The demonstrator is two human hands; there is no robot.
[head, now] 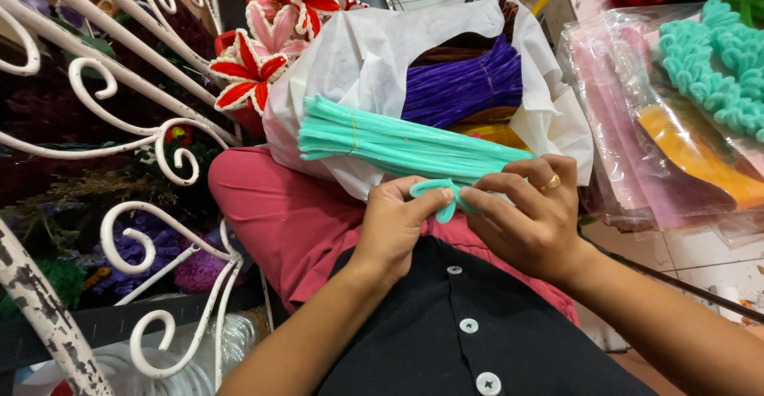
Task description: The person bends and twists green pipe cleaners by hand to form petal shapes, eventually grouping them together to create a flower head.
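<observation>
Head view looks down onto a lap, not a table: a pink cloth (274, 213) over the thigh in the centre-left of the frame and a black buttoned garment (469, 332) along the lower middle serve as the working surface. A white bag (358, 54) leans on the lap in the upper centre, open at the top, with a bundle of mint-green pipe cleaners (390, 143) sticking out toward the left and a purple bundle (461, 85) deeper inside.

The left hand (394, 225) is curled nearly closed, thumb and fingers pinching a bent mint-green pipe cleaner (438, 191) just below the bag. The right hand (529, 213), with a gold ring on one finger, is also mostly closed, its fingertips gripping the other end of the same piece (the two hands almost touch).

The room is crowded. A white scrolled metal rack (143, 133) fills the left side from top to bottom, close beside the left forearm. Red-and-white handmade flowers (263, 54) sit at the upper left of the bag. Clear plastic packets (637, 125) holding pink and orange material, with mint-green loops on top, press in from the upper right. Open room remains only in the lower right corner, where a pale tiled floor (700, 261) shows.
</observation>
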